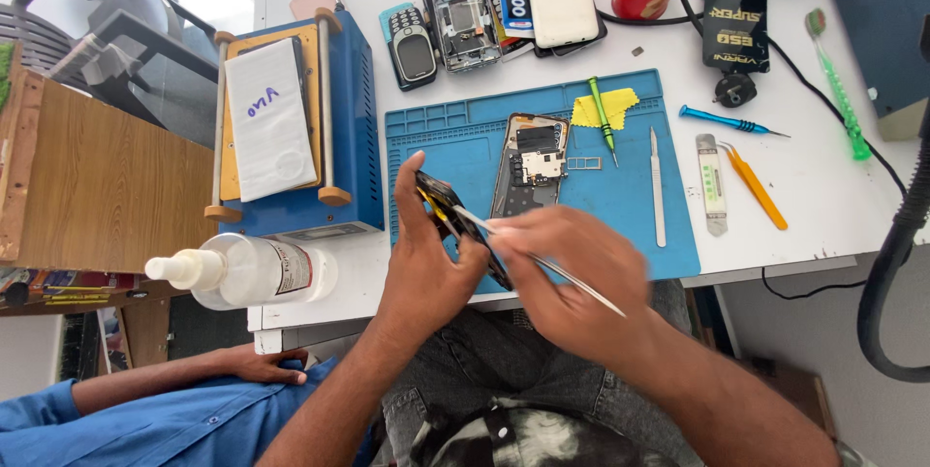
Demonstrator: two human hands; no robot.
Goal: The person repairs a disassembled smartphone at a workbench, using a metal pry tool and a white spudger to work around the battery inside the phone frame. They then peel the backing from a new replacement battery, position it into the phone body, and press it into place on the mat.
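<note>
My left hand [426, 259] grips a thin dark phone part [448, 207] with a yellow strip, tilted above the near edge of the blue work mat [446, 133]. My right hand [572, 268] pinches silver tweezers [542, 264], their tip touching that part. An opened phone body [531, 162] with its circuit board showing lies on the mat just beyond my hands. Part of the held piece is hidden behind my fingers.
On the mat lie a green screwdriver [603, 116], a yellow cloth [586, 110] and a metal spudger [657, 186]. A blue heating machine [354, 118] stands left, a white spray bottle [242, 271] in front of it. Several phones sit at the back. Another person's arm in a blue sleeve [145, 409] rests lower left.
</note>
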